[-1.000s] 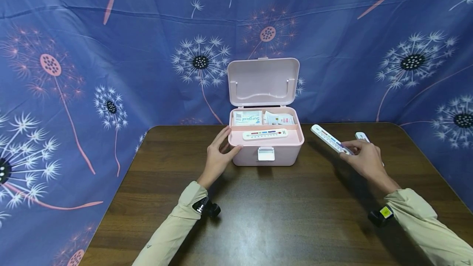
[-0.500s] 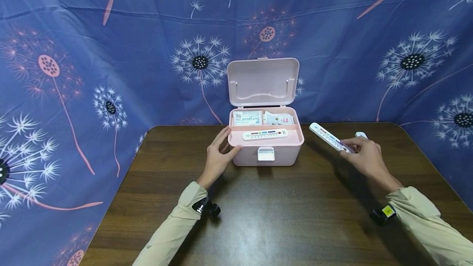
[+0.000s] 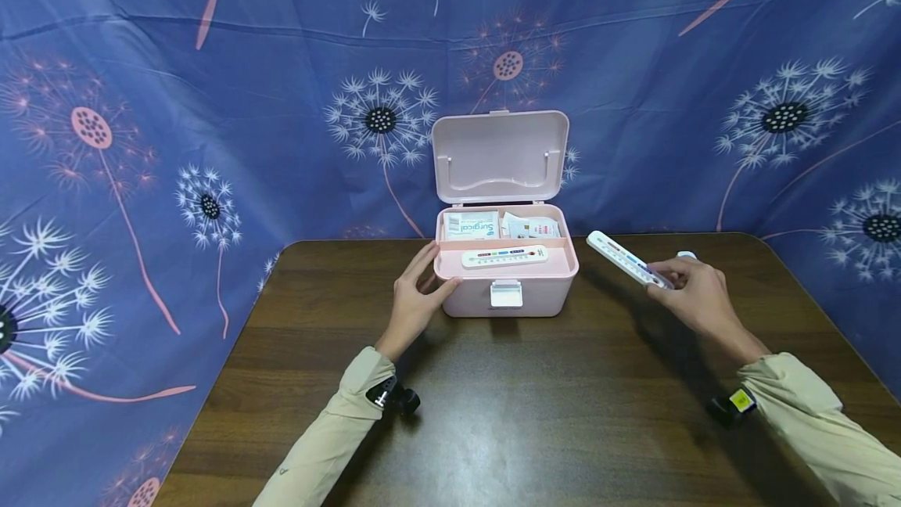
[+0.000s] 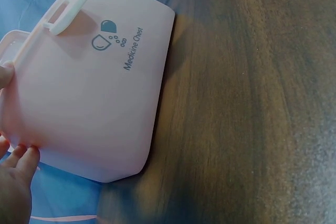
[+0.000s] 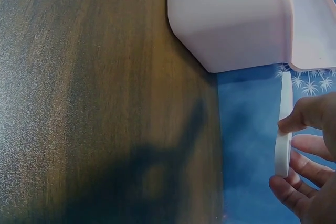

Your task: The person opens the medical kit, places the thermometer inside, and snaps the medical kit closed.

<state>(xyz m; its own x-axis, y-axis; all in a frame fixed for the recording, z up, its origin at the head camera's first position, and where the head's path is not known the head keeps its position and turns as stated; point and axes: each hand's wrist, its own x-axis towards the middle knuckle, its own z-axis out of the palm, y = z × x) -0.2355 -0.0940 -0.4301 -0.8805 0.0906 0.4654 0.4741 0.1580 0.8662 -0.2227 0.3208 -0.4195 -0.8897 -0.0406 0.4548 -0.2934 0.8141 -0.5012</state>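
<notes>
A pink medicine chest (image 3: 503, 300), labelled "Medicine Chest" in the left wrist view, stands with its lid (image 3: 501, 159) raised. My left hand (image 3: 414, 300) grips its left front corner, thumb at the front rim and fingers along the side. One white strip thermometer (image 3: 504, 257) lies in the front compartment. Above the table, right of the chest, my right hand (image 3: 697, 300) pinches a second white thermometer (image 3: 622, 257) by its near end, its far end pointing toward the chest. In the right wrist view, that thermometer (image 5: 284, 124) shows edge-on between thumb and fingers.
A "Surgical" packet (image 3: 472, 225) and other small packets (image 3: 531, 227) fill the chest's rear compartments. Another white piece (image 3: 687, 254) peeks out behind my right hand, mostly hidden. The brown wooden table (image 3: 535, 413) meets a blue dandelion-print cloth (image 3: 281, 139) behind.
My right hand and its thermometer have shifted slightly leftward and away from me. The white piece behind that hand is now more covered. My left hand stays at the chest.
</notes>
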